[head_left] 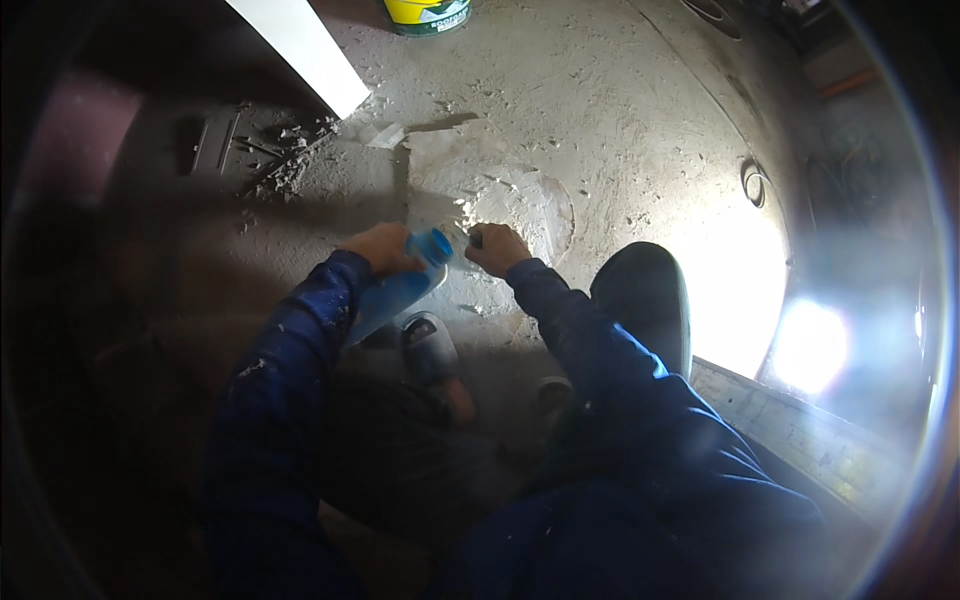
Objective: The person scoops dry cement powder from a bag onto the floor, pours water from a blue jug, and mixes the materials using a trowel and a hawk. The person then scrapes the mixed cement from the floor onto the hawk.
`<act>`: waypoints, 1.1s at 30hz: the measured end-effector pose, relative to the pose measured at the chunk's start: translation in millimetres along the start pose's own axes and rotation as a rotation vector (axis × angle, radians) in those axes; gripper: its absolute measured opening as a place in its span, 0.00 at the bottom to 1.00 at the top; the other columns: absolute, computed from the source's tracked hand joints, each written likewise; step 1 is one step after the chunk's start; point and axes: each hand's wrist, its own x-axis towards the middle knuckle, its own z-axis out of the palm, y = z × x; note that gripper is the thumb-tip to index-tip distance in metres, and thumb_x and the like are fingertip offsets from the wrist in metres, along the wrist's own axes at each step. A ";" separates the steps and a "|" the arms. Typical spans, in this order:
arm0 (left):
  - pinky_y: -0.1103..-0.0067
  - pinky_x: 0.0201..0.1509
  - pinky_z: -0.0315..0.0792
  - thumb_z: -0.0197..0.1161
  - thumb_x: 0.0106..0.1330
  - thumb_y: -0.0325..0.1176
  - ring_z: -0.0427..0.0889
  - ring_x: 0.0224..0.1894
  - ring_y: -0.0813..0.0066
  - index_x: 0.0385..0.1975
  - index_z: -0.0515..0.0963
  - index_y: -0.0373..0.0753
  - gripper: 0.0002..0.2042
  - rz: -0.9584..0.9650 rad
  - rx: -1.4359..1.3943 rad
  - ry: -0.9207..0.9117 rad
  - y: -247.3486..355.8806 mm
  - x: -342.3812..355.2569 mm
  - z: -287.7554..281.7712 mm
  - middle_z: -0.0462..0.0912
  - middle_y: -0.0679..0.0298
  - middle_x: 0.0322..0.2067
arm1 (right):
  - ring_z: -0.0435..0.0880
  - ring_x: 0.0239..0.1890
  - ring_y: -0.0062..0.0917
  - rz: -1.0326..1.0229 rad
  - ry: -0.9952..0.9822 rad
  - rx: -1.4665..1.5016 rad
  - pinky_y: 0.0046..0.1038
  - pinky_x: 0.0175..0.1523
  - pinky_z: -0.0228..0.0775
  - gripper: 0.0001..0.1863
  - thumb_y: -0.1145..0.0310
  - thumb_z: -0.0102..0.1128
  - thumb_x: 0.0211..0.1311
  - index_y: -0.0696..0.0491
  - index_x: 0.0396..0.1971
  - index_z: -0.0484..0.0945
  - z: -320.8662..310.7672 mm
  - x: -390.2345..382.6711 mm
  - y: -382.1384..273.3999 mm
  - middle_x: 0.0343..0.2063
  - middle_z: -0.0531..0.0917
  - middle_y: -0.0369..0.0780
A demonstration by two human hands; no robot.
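Note:
My left hand is wrapped round a translucent blue plastic bottle, near its neck. The bottle leans, with its bright blue top pointing up and right toward my other hand. Whether that top is a cap or an open mouth I cannot tell. My right hand is closed a short way to the right, apart from the bottle. Between its thumb and fingers shows a small dark thing, too small to name. Below both hands lies a rough whitish patch on the grey floor.
A yellow and green bucket stands at the far side, near a white panel. Rubble and dark strips lie at left. On the right are a coiled cable, a bright lamp and a long plank.

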 end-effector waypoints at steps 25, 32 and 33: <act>0.63 0.52 0.75 0.69 0.53 0.53 0.82 0.47 0.48 0.41 0.81 0.31 0.28 -0.152 0.017 -0.179 30.2 22.9 1.5 0.83 0.44 0.43 | 0.84 0.40 0.44 0.156 0.069 0.079 0.40 0.49 0.74 0.19 0.54 0.61 0.49 0.55 0.34 0.83 -19.0 -1.5 24.3 0.34 0.84 0.51; 0.65 0.54 0.74 0.68 0.55 0.52 0.81 0.51 0.49 0.47 0.78 0.31 0.29 -0.005 0.225 -0.067 36.1 32.4 2.3 0.81 0.43 0.46 | 0.84 0.39 0.44 0.199 0.043 0.094 0.41 0.48 0.75 0.19 0.56 0.62 0.49 0.56 0.34 0.82 -17.9 0.8 40.2 0.32 0.84 0.51; 0.64 0.54 0.74 0.68 0.54 0.52 0.81 0.50 0.49 0.47 0.78 0.31 0.29 0.002 0.233 -0.063 36.2 34.6 2.6 0.81 0.43 0.45 | 0.84 0.39 0.44 0.173 0.067 0.096 0.41 0.47 0.74 0.18 0.56 0.62 0.49 0.56 0.34 0.82 -15.8 0.7 41.7 0.32 0.84 0.51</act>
